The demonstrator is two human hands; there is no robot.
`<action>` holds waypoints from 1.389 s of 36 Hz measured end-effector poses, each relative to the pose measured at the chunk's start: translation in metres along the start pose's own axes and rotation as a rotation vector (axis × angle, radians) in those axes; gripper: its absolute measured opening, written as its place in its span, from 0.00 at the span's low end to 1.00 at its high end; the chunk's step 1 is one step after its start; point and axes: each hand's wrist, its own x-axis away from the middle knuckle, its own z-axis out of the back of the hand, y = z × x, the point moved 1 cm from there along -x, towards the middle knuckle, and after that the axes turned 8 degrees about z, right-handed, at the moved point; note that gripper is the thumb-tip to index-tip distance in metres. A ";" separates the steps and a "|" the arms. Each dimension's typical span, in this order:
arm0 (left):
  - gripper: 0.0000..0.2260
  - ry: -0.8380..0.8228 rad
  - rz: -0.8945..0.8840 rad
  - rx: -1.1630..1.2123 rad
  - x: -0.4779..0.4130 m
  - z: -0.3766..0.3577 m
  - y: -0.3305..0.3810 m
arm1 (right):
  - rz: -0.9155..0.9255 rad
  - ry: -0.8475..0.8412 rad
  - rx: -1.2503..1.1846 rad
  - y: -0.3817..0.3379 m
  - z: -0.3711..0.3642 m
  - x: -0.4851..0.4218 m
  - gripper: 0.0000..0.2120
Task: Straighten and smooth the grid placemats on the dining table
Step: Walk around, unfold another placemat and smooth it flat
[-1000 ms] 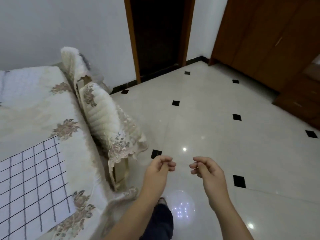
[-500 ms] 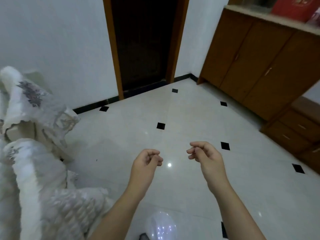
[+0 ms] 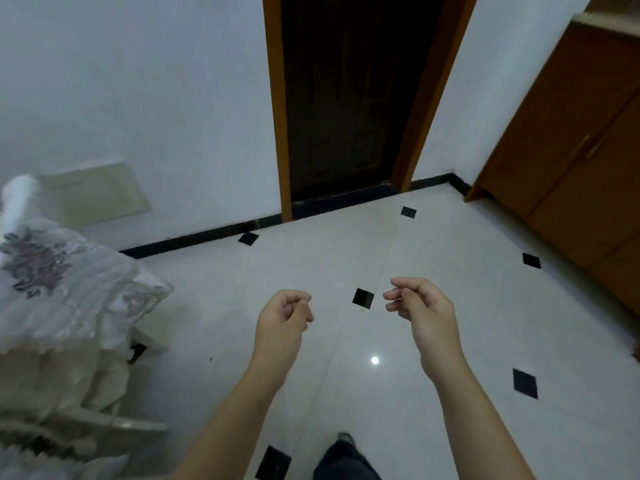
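Tiled floor [image 3: 450, 237] lies beneath curled left hand [image 3: 282, 317] and right hand [image 3: 422, 306].

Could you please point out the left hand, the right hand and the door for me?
left hand [image 3: 282, 323]: head view, back of hand.
right hand [image 3: 425, 317]: head view, back of hand.
door [image 3: 346, 98]: head view, dark panel.

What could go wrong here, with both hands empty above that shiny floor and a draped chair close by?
No placemat is in view: the left hand and right hand hover curled and empty above the floor, so mats may go unsmoothed. The draped chair cover hangs close on the left; the foot might snag it. The glossy tiles might be slippery.
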 end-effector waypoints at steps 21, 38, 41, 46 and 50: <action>0.14 0.495 -0.131 0.142 -0.284 0.131 0.111 | 0.026 -0.624 0.048 -0.026 -0.310 -0.270 0.13; 0.13 0.613 -0.142 0.270 -0.501 0.294 0.200 | 0.060 -0.886 0.040 -0.056 -0.602 -0.401 0.13; 0.13 0.668 -0.150 0.296 -0.541 0.329 0.208 | 0.078 -0.954 0.050 -0.052 -0.657 -0.425 0.13; 0.14 0.821 -0.214 0.319 -0.605 0.398 0.228 | 0.183 -1.065 0.017 -0.066 -0.760 -0.473 0.13; 0.14 0.986 -0.238 0.369 -0.646 0.453 0.251 | 0.244 -1.153 0.025 -0.081 -0.848 -0.501 0.14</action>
